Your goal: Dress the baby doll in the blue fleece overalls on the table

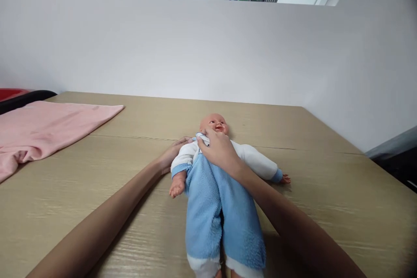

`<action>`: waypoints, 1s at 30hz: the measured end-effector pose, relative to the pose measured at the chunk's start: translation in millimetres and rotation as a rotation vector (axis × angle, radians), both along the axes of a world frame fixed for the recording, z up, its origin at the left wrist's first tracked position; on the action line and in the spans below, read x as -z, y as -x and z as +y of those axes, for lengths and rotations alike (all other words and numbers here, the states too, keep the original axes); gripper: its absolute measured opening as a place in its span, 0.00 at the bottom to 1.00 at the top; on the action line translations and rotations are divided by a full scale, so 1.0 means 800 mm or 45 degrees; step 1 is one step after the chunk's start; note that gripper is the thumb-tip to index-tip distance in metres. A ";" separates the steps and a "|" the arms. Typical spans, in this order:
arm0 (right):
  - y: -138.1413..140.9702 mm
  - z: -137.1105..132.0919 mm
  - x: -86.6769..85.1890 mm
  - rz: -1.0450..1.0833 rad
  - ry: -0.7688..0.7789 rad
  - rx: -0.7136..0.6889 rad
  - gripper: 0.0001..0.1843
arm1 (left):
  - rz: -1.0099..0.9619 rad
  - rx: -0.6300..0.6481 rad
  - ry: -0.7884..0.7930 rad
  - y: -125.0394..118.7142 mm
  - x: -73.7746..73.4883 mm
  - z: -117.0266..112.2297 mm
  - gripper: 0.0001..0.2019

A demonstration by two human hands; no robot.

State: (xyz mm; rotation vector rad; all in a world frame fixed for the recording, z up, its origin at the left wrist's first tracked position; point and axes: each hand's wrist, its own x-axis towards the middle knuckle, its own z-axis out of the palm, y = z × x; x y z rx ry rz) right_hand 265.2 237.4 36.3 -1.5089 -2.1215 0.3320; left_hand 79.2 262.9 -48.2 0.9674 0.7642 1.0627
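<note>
A baby doll (pixel 217 124) lies on its back on the wooden table (pixel 130 208), head away from me, dressed in a blue and white fleece suit (pixel 215 208). My right hand (pixel 219 150) rests on the doll's chest with its fingers pinched on the white collar just under the chin. My left hand (pixel 172 155) lies beside the doll's shoulder on my left, fingers tucked against the white sleeve and partly hidden behind it. The doll's bare hands stick out of the cuffs on both sides.
A pink cloth (pixel 42 130) is spread on the table at the far left. Behind it is a red and black object (pixel 19 97). A white partition wall (pixel 208 47) closes off the back of the table.
</note>
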 end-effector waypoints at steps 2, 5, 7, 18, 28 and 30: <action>-0.005 0.003 0.001 -0.017 0.007 0.020 0.09 | 0.006 0.014 -0.002 0.003 -0.001 -0.006 0.22; -0.008 0.007 0.004 -0.024 0.024 0.032 0.09 | 0.028 0.013 -0.024 0.008 -0.001 -0.015 0.22; -0.008 0.009 0.006 -0.024 0.038 0.025 0.09 | 0.034 0.005 -0.030 0.010 -0.001 -0.014 0.22; -0.012 -0.006 -0.011 -0.175 0.075 0.033 0.15 | 0.040 0.220 0.073 -0.005 -0.008 0.027 0.13; -0.034 -0.003 -0.031 -0.402 0.119 0.062 0.23 | 0.747 0.298 -0.423 0.040 -0.055 0.006 0.23; -0.037 -0.001 -0.031 -0.446 0.129 0.072 0.22 | 0.840 0.307 -0.471 0.046 -0.056 0.007 0.21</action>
